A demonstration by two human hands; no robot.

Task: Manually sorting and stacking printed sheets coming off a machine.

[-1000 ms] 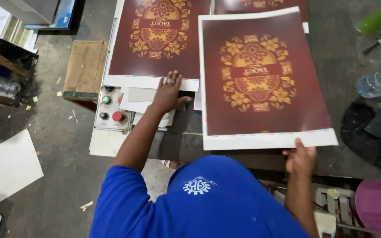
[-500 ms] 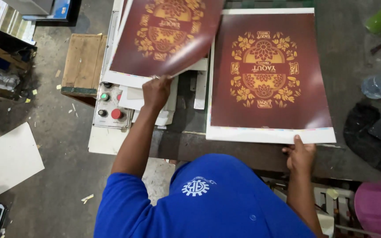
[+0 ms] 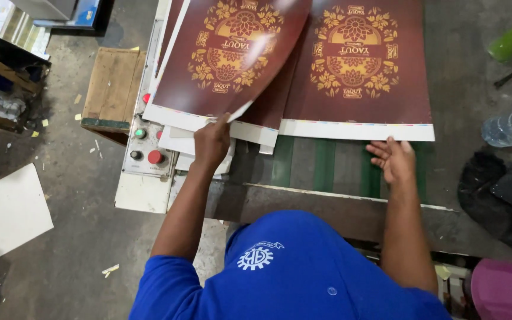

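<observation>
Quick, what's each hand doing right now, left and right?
Left hand: closed, pinching the white bottom edge of the lifted maroon printed sheet.
Right hand: open, fingers spread, at the bottom edge of the flat maroon sheet, holding nothing.

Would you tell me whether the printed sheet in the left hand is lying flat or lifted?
Lifted: the printed sheet curves up from the stack where the left hand grips its edge.

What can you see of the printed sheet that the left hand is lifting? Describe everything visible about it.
The lifted sheet is a large glossy card, dark maroon with a gold floral medallion and a white margin along its near edge. It bows upward, catching glare, tilted over a stack of like sheets. The left hand pinches its near edge. Its right side overlaps the flat sheet lying beside it, whose near edge the right hand touches.
</observation>
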